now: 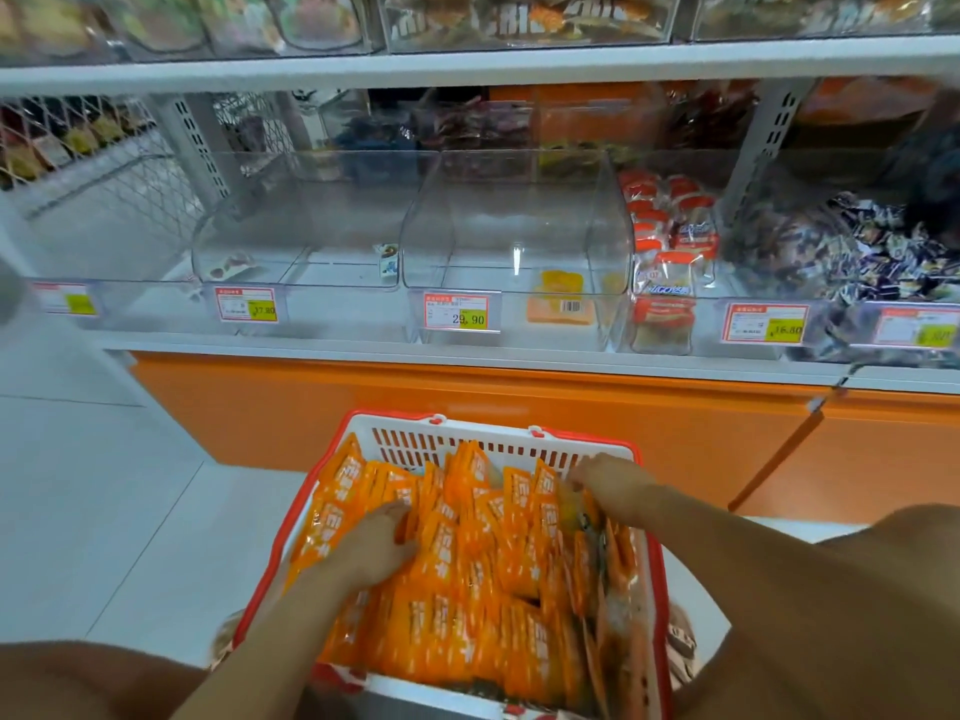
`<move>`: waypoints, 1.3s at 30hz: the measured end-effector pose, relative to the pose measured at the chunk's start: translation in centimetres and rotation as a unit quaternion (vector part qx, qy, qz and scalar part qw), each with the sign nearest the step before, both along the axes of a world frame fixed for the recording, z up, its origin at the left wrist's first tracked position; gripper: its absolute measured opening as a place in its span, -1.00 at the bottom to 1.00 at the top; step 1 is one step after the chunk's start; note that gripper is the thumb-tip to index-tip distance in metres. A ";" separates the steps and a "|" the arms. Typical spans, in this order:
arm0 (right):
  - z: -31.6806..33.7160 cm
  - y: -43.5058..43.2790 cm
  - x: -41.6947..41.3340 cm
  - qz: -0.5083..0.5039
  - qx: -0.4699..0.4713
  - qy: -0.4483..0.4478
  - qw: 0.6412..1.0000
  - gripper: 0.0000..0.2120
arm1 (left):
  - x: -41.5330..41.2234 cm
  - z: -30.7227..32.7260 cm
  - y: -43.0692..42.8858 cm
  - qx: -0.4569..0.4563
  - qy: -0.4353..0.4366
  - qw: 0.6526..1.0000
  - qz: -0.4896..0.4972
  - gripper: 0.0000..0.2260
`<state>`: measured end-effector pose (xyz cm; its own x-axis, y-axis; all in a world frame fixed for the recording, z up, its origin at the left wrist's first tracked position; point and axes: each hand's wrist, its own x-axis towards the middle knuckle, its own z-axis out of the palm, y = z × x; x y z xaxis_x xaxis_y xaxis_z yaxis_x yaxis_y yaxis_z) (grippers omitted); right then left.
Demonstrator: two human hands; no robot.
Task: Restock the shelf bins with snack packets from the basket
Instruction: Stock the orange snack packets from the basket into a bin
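Digging into orange pkts (467, 589) in basket (488, 433): L hand (374, 543) spread flat, R hand (608, 480) pinching pkts; bin tag (460, 312) reads 29.90.

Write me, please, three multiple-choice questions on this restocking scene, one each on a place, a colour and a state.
1. Where are the left hand and right hand?
A. On the shelf.
B. Among the orange snack packets in the white slotted plastic basket.
C. On a price tag.

2. What colour is the basket's rim?
A. Blue.
B. Green.
C. Red.

3. How full is the clear plastic bin behind the 29.90 price tag?
A. Nearly empty.
B. Heaped.
C. Lidded and full.

Answers: 1 B, both hands are down among the packets; 2 C, red edging runs round the white walls; 3 A, little but a yellow packet shows at its front.
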<state>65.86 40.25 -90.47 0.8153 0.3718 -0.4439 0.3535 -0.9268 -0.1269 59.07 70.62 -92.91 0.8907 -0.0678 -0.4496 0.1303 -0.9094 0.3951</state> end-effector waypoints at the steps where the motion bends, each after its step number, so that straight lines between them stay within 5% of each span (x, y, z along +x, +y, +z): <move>1: -0.1 0.1 0.2 0.013 -0.019 -0.027 0.999 -0.72 | -0.2 0.3 -0.1 -0.009 0.003 1.000 0.002 -0.44; 7: 2.7 0.9 2.2 0.053 -0.004 -0.083 0.995 -0.98 | 0.4 2.9 -1.4 -0.030 0.010 0.999 0.016 -0.44; 10: 6.2 1.5 3.2 -0.009 0.162 -0.100 0.982 -0.68 | 1.4 5.6 -2.7 -0.139 0.026 0.990 0.021 -0.39; 12: 9.2 1.7 2.8 -0.074 0.298 -0.085 0.948 -0.57 | 1.8 8.0 -3.3 -0.225 0.033 0.973 0.027 -0.41; 15: 12.9 2.5 1.3 -0.123 0.478 0.010 0.870 -0.72 | 2.6 12.0 -3.2 -0.330 0.044 0.942 0.037 -0.65; 19: 15.1 4.5 0.2 -0.129 0.587 0.019 0.799 -0.83 | 4.4 17.6 -2.2 -0.488 0.023 0.867 0.094 -0.79; 25: 17.0 7.2 1.7 -0.093 0.614 0.030 0.783 -0.64 | 8.4 22.6 -1.1 -0.440 -0.133 0.881 0.106 -0.83; 29: 18.6 8.9 3.9 -0.077 0.609 0.032 0.789 -0.71 | 11.5 23.5 -0.6 -0.458 -0.176 0.865 0.107 -0.86; 33: 20.4 9.4 7.1 -0.137 0.617 0.129 0.764 -0.85 | 14.5 23.5 0.5 -0.475 -0.198 0.846 0.142 -0.69; 36: 20.6 9.1 11.6 -0.232 0.589 0.062 0.772 -0.75 | 17.0 22.9 1.5 -0.344 -0.277 0.884 0.156 -0.75; 39: 19.7 9.0 17.5 -0.299 0.548 -0.005 0.781 -0.73 | 18.9 21.4 1.4 -0.270 -0.257 0.920 0.121 -0.67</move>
